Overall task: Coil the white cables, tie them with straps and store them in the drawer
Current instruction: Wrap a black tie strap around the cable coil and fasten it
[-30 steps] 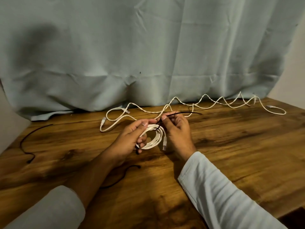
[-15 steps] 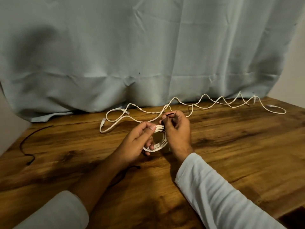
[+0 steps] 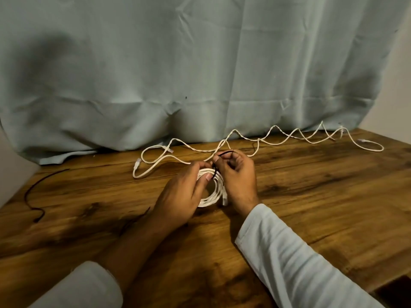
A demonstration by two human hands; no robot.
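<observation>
The coil [image 3: 213, 193] of white cable sits near the middle of the desk [image 3: 333, 207], held between both hands. The left hand [image 3: 180, 196] grips the coil's left side, thumb laid over the top of the loops and the other fingers curled beneath. The right hand [image 3: 239, 174] is at the coil's right side, thumb and forefinger pinching a thin black strap [image 3: 224, 153]. The strap arches up over the fingertips and runs down across the top of the coil between the two hands. A connector end of the coil hangs just below the right wrist.

A loose cable [image 3: 155, 166], also white, lies in kinks along the back edge, from left of the middle to near the back right corner, where it ends in a loop. A second strap [image 3: 33, 194] lies by the left edge, well apart from the hands. A third strap [image 3: 135, 221] shows partly from under the left forearm. A pale cloth [image 3: 200, 63] hangs behind the desk, its hem resting on the back edge. Both arms wear white sleeves [image 3: 300, 258], the left one pushed up the forearm.
</observation>
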